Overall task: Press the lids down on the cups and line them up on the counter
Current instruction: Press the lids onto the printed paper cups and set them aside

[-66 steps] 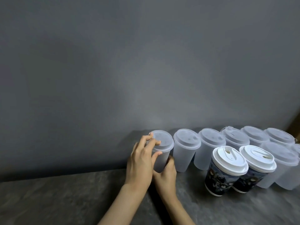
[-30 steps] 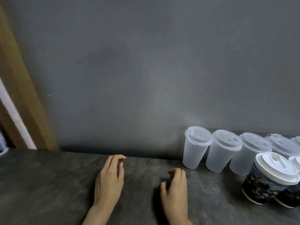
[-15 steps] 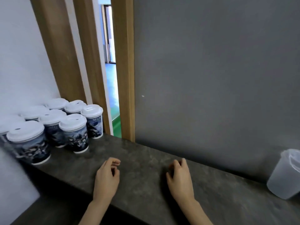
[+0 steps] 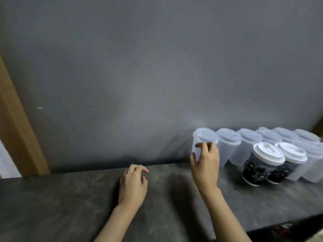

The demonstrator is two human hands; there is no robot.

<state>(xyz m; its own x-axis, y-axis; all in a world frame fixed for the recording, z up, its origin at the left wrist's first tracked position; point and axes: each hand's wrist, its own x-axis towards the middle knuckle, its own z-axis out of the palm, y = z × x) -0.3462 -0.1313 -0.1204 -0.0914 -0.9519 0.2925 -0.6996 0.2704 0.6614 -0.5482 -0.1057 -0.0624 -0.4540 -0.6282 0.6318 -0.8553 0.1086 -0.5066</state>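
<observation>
Your right hand point(image 4: 205, 163) curls around the end translucent cup point(image 4: 201, 145), right of centre; grip low, keeping its lid point(image 4: 206, 135) seated. Your left hand point(image 4: 133, 184) rests loose and empty on the counter point(image 4: 61, 198).

Tabletop point(image 4: 70, 198) looked like dark grey stone or laminate, mottled, matt with a faint sheen. Wall point(image 4: 157, 67) was grey, matt, smooth painted finish. Door frame point(image 4: 15, 123) at left was brown wood, satin. Translucent cups point(image 4: 225, 151) looked like frosted plastic, semi-matt, with thin translucent plastic lids point(image 4: 229, 136), smooth. Two printed cups point(image 4: 257, 168) looked like paper with dark glossy-ish print; their white lids point(image 4: 268, 153) were opaque plastic, smooth, slight shine. Blur hid finer texture.
</observation>
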